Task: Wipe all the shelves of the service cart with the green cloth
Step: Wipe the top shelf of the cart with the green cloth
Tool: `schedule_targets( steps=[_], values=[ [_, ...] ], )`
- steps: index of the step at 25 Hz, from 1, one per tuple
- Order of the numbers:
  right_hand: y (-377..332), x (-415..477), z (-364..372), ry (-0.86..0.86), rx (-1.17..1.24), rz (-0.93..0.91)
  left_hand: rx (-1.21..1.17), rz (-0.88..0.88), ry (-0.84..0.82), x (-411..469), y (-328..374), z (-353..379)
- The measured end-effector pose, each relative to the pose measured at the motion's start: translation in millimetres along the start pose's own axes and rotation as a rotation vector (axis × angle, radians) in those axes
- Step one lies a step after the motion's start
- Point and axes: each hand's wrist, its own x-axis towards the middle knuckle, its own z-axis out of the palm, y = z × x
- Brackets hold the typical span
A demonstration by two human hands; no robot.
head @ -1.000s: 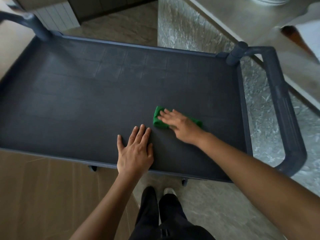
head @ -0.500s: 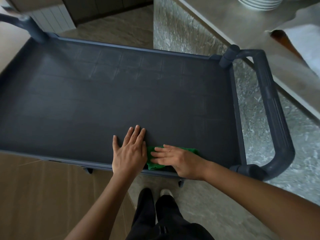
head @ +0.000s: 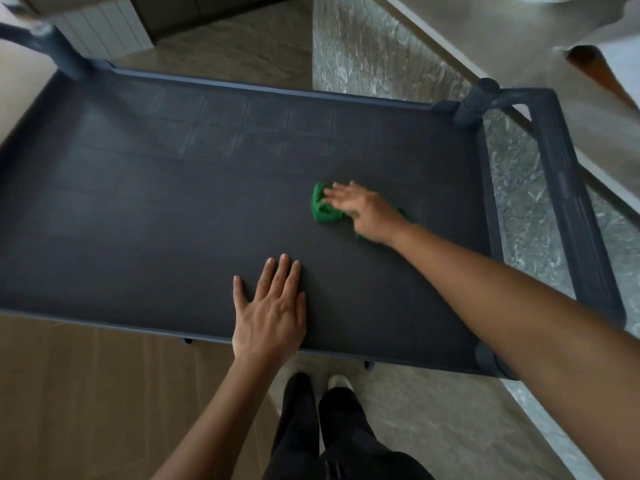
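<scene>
Cloth (head: 323, 212) beneath right hand (head: 367, 210), left hand (head: 270, 315) apart

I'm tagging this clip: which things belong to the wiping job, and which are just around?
Job: green cloth, cart shelf, right hand pressing the cloth, left hand flat on the shelf.
Around: counter, white cabinet.
</scene>
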Motion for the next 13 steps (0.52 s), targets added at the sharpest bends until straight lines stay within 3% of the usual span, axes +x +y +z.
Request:
schedule_targets(
  steps=[5,13],
  values=[
    [28.5,54.1,-20.6,0.159,0.092,0.288,0.008,0.001,0.002,0.5,-0.1,-0.1],
    [0.2,10.6,-4.3,0.130,0.157,0.243,-0.012,0.003,0.024,-1.6,-0.7,0.1]
  ],
)
